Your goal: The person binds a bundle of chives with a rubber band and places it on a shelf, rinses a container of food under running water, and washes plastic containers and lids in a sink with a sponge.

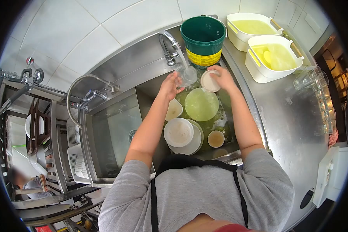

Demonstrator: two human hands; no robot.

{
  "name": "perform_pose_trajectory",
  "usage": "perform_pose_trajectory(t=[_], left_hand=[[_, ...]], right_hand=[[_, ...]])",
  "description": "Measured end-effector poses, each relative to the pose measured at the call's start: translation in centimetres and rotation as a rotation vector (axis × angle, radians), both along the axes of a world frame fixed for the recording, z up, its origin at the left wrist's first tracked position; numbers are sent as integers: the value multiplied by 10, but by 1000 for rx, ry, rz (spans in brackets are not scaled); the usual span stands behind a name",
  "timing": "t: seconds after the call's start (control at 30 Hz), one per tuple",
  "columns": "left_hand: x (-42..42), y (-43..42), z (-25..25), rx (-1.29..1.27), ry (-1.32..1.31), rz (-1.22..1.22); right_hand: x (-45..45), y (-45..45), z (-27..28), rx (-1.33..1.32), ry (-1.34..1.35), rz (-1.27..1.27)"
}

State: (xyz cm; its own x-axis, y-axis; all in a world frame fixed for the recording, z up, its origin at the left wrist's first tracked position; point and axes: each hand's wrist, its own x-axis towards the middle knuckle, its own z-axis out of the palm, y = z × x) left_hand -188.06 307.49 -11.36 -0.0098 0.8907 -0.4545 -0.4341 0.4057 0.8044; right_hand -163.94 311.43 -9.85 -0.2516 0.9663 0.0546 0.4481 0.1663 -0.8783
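My left hand (169,86) is closed on a clear round cup (188,75), tilted under the stream from the faucet (169,42). Beside it, my right hand (223,79) grips a small pale round dish (209,81) by its right side. Both are held over the sink basin (230,133). Below them sits a large round bowl (202,104) of greenish water. Nearer my body, a white bowl (178,132) rests on a white plate (197,144). A small cup (216,139) of brownish liquid stands to their right.
A green bucket (203,33) stands behind the sink. Two white tubs of yellowish liquid, one nearer (272,73), are at the back right. Several glasses (309,79) line the counter's right edge. Left are a second basin (112,131), a hose faucet (92,94) and a rack (78,164).
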Motion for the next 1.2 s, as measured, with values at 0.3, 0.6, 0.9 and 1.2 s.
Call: perform_pose_trajectory(t=[0.3, 0.6, 0.9, 1.2], left_hand=[[-40, -10, -37, -129, -102, 386], [-23, -32, -55, 665, 1340, -312], [9, -24, -23, 1027, 1741, -611], [37, -18, 8, 657, 1639, -833]], right_hand=[[-84, 15, -32, -514, 502, 78], [-98, 28, 26, 258, -116, 315], [-55, 35, 33, 303, -61, 178], [-12, 21, 15, 70, -23, 2]])
